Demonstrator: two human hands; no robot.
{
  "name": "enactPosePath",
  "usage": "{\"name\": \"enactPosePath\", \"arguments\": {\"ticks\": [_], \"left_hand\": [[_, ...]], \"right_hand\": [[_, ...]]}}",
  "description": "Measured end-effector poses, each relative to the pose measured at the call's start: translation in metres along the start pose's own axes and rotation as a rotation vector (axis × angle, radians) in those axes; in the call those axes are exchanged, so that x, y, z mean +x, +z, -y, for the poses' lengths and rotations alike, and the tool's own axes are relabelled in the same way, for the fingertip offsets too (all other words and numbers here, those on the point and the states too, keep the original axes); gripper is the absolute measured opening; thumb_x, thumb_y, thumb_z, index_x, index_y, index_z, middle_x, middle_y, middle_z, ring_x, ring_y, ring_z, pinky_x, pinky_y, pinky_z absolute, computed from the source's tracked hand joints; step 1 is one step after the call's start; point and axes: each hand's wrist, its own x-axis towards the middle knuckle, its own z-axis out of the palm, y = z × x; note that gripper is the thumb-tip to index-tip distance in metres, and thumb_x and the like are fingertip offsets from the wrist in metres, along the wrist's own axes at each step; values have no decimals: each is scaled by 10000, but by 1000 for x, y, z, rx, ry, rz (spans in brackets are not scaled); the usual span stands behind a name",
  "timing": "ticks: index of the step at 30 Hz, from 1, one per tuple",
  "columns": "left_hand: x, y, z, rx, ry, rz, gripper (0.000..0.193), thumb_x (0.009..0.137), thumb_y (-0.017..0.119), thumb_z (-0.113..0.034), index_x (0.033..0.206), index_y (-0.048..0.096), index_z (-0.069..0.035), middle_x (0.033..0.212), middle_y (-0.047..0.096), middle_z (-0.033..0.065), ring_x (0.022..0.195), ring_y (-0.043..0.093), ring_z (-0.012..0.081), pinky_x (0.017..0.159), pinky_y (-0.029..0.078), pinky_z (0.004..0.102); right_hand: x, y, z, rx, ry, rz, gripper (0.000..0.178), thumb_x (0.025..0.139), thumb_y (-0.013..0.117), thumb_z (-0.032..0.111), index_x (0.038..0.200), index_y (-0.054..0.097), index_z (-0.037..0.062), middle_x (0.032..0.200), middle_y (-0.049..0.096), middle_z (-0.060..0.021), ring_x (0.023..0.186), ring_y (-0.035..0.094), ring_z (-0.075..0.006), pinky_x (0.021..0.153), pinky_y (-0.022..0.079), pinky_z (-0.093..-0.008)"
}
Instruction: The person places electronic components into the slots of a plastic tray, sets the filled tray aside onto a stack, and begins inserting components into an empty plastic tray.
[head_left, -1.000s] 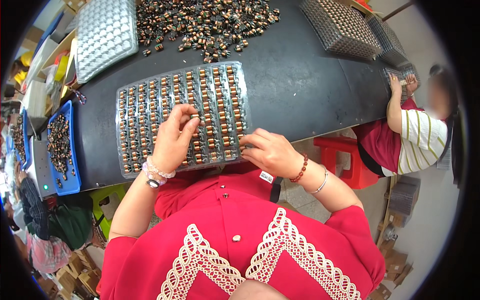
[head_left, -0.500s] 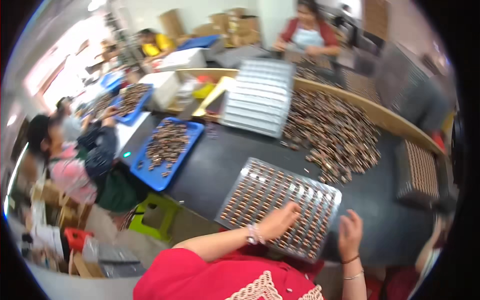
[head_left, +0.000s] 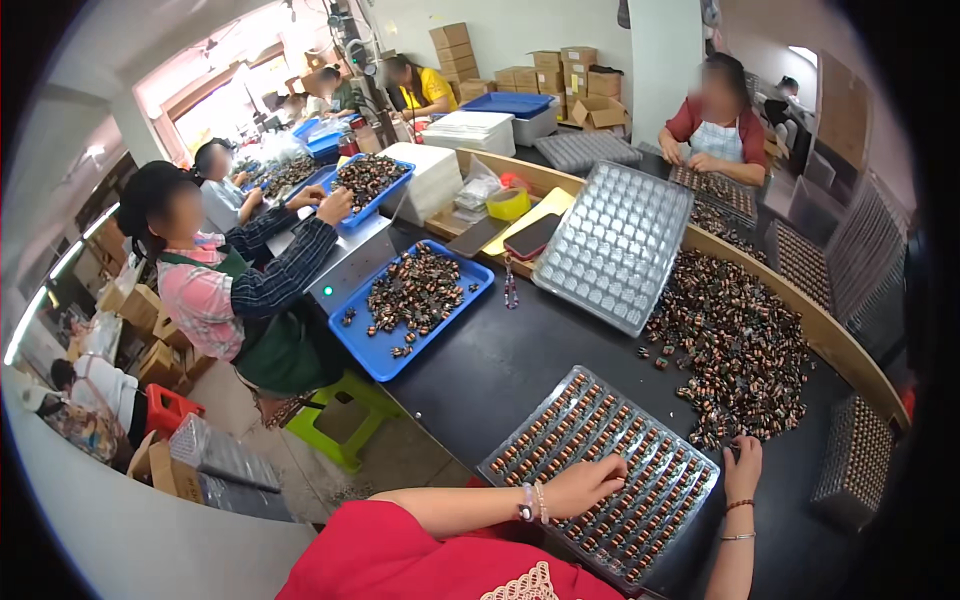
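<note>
A clear plastic tray [head_left: 577,385] with rows of small copper-wound coils lies in front of me, tilted on the dark table. My left hand [head_left: 588,486] rests over the tray's middle rows, fingers bent and pressed together; what they pinch, if anything, is hidden. To the right of the tray, my right hand [head_left: 742,470] reaches the near edge of a loose coil pile [head_left: 745,345]. Its fingers curl around something small and dark that I cannot make out.
An empty clear tray [head_left: 612,245] stands left of the pile. Blue trays of coils [head_left: 470,270] sit farther left, beside a seated co-worker [head_left: 215,290]. Stacked filled trays [head_left: 855,460] stand at the right. A wooden rim [head_left: 850,355] borders the table; another person [head_left: 720,130] works beyond it.
My right hand has gone from beside the tray, fingers raised, forward to the pile's edge. My left hand stays over the tray. The whole view has shifted, with the scene now lower and farther right.
</note>
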Motion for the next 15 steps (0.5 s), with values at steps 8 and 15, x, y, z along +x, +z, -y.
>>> {"name": "enactPosePath", "arguments": {"ticks": [8,15], "left_hand": [[-1,3,4,105,203,-22,142,885,549,-150,956,517,-31,938,514,88,828,567,230,740,468,313],[-8,1,9,103,247,-20,118,850,573,-148,908,533,-53,867,520,89,818,540,259,735,446,344]], "right_hand": [[-9,-11,11,-18,-61,-20,179,817,612,79,972,540,26,988,521,-131,856,546,-294,754,453,-362],[-50,-26,9,1382,709,-161,209,929,530,309,980,560,109,747,567,-10,635,502,-75,585,469,-211]]}}
